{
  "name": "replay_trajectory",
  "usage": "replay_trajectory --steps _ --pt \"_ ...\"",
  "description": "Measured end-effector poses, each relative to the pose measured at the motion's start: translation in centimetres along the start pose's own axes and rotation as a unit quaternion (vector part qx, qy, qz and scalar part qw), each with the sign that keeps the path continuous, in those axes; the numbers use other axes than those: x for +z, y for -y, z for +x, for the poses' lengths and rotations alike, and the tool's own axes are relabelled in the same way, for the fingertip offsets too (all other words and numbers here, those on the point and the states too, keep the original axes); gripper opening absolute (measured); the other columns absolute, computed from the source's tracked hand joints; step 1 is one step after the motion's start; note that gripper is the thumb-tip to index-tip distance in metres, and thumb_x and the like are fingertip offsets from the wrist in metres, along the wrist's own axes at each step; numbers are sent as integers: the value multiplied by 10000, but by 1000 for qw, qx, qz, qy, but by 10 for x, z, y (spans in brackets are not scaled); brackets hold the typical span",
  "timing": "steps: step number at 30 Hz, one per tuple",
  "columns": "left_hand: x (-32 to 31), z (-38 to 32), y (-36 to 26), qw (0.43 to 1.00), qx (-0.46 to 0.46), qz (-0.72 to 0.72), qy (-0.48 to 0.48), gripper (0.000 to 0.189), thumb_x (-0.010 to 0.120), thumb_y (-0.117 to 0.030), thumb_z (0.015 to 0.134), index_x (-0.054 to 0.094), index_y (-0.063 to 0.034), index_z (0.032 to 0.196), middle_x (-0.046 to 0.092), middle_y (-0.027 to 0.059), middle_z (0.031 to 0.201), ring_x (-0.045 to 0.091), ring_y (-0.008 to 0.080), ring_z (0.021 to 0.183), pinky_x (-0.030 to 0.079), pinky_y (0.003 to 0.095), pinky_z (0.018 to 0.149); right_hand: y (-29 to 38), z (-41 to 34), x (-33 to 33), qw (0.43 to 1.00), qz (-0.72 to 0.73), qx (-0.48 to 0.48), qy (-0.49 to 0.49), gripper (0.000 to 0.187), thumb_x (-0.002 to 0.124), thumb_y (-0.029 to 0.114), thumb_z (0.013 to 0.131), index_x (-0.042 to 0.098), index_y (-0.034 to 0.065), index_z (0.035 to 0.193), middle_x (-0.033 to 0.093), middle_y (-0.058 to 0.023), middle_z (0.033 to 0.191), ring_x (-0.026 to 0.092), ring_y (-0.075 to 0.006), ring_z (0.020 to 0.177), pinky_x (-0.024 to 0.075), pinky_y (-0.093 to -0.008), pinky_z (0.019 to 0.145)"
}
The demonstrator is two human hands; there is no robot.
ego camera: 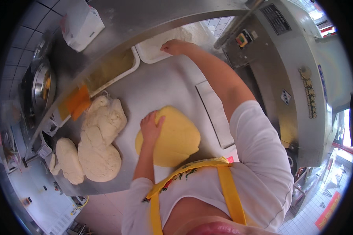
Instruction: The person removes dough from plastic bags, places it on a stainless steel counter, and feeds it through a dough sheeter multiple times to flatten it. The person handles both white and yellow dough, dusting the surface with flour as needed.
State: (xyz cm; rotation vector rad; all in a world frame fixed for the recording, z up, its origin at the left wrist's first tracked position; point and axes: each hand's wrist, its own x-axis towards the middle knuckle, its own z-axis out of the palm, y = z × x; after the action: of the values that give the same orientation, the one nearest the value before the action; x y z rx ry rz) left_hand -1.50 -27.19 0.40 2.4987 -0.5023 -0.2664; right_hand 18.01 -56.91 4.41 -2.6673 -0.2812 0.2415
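A thick, flattened slab of yellow dough (pixel 176 136) lies on the stainless steel worktop (pixel 161 82) in front of me. My left hand (pixel 150 126) rests on its left edge, fingers and thumb spread. My right arm reaches far across the worktop. Over the near edge of a white tub of flour (pixel 150 53) is my right hand (pixel 175 47), its fingers curled; whether anything is between them I cannot tell. Large lumps of pale dough (pixel 100 158) lie to the left, one of them partly under clear plastic (pixel 117 108). A smaller pale dough piece (pixel 69 160) sits beside them.
A steel shelf (pixel 170 23) overhangs the back of the worktop, with a white bag (pixel 83 29) on it. Beneath stands a white-rimmed tub (pixel 135 60). An orange card (pixel 78 101) hangs near the pale dough. A flat metal plate (pixel 214 114) and a large machine (pixel 282 73) are at right.
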Motion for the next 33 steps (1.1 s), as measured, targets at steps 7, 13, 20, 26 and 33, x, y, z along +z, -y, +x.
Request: replay_trajectory --steps 7,13,20,26,33 --pt "0 5 12 998 -11 -62 25 420 583 -376 780 542 -80 1076 560 113 1079 509 287 993 344 396 886 -55 99 31 987 -115 -79 84 254 441 131 804 600 103 1001 621 -85 921 578 -282 821 456 -352 752" --pt "-13 35 0 996 24 -63 54 461 570 -339 799 483 -88 1176 420 159 1258 397 333 1146 290 426 956 -56 51 -56 915 284 90 -271 260 427 117 802 594 89 999 619 -94 906 577 -274 811 452 -339 752" --pt "-32 214 -70 980 146 -129 31 324 494 -169 842 493 -27 1134 498 168 1164 472 330 1070 384 376 894 -69 21 -12 986 53 28 156 317 422 65 773 563 41 1056 608 -138 966 580 -260 876 454 -329 764" --pt "13 332 -23 990 123 67 -28 398 525 -182 805 475 -62 1181 508 159 1132 526 309 939 414 331 823 -82 41 -2 983 25 80 -166 405 424 14 760 527 84 1146 552 -154 1113 505 -304 1063 420 -363 856" --pt "43 376 -35 870 -230 -429 -76 538 563 -341 780 441 -72 1229 476 92 1216 419 236 1139 330 305 925 -75 76 14 905 256 117 -320 329 479 91 794 524 62 1119 523 -131 1131 484 -279 1052 407 -364 855"
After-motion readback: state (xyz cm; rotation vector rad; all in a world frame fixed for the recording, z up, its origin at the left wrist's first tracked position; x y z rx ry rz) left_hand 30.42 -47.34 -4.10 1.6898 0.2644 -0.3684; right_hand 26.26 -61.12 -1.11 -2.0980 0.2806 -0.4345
